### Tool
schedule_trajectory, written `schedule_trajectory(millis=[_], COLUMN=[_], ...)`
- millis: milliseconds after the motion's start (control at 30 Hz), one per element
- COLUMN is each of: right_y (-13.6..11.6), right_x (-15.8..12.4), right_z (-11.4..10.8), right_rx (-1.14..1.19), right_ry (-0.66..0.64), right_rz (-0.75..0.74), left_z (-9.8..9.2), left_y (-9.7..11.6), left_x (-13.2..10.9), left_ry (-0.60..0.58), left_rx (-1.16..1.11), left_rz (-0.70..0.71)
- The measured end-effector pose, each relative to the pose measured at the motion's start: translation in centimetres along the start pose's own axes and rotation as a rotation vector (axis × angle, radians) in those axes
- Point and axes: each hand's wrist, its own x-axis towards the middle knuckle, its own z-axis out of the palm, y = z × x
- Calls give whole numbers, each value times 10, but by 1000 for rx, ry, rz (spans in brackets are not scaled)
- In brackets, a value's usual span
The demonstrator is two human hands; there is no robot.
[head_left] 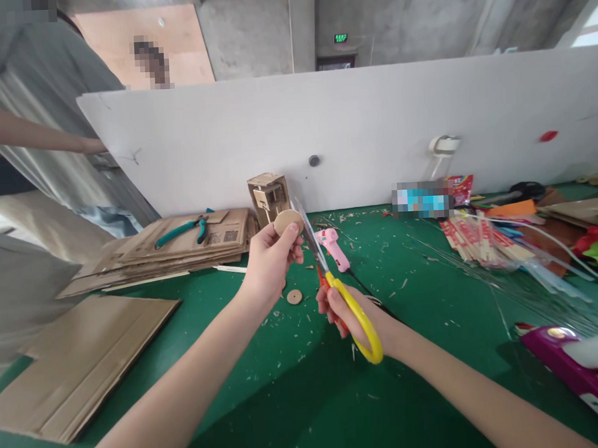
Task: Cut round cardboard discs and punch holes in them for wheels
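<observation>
1. Holding a round cardboard disc (288,222) up above the table, the left hand (270,265) pinches it between thumb and fingertips, face toward the camera.
2. Right hand (355,314) is closed through the yellow handles of the scissors (331,279). The blades point up and away, with their edge against the right side of the disc.
3. Whether the blades are parted or closed cannot be told; they look narrow.
4. Disc position: mid-air, centre of view, in front of a small cardboard model (269,197) that stands against the white board (374,128).
5. Table (311,395) is covered in green. Cardboard crumbs are scattered under both hands.
6. A smaller disc (294,297) lies flat on the green, just below the left hand and not touching it.
7. Pink glue gun (332,243) lies behind the scissors, near the blades.
8. Left of centre: a stack of flat cardboard (146,257) with teal pliers (183,232) on top. A further cardboard sheet (72,366) lies near the lower-left edge.
9. Right side: a bundle of red-and-white sticks (478,242), mixed coloured scraps, and a purple device (573,364) at the lower-right corner.
10. Another person (36,116) stands at far left, with one arm reaching across and well apart from the work.
</observation>
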Motion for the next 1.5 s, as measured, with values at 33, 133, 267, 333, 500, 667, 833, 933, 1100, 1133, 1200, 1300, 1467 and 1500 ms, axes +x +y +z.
schedule_trajectory(millis=[33, 133, 267, 333, 500, 667, 833, 933, 1100, 1133, 1200, 1300, 1467, 1500], right_y=[-1, -5, -8, -8, -4, -2, -4, -8, -12, -12, -10, -7, -5, -5], right_x=[0, -1, -2, -2, -2, -4, -5, -5, -5, -5, -4, -5, -7, -7], right_z=[-1, -3, -2, 0, 4, 7, 7, 6, 4, 5, 5, 6, 3, 3], right_rx=[-6, -18, -66, -94, -130, -145, -126, -123, -136, -143, -154, -167, -220, -240], right_ry=[-15, -28, 18, 32, 77, 92, 110, 91, 65, 67, 81, 117, 108, 115], right_rz=[-3, -30, -28, -17, 20, 45, 40, 31, 28, 24, 17, 20, 2, -6], left_z=[0, 2, 5, 5, 6, 4, 3, 5, 7, 7, 6, 4, 1, 1], left_y=[-1, -2, -2, -2, -1, -1, -1, -3, -6, -7, -7, -5, -1, 0], left_x=[-1, -4, -6, -7, -8, -9, -9, -11, -14, -14, -13, -12, -11, -11], left_ry=[3, 19, 36, 33, 8, -2, -11, -6, 18, 18, 9, -7, -35, -39], left_rx=[-1, -2, 6, 9, 22, 23, 30, 13, -19, -23, -26, -11, -2, -4], left_rz=[-2, -8, -8, -6, 6, 3, 14, 30, 31, 30, 31, 27, 11, 8])
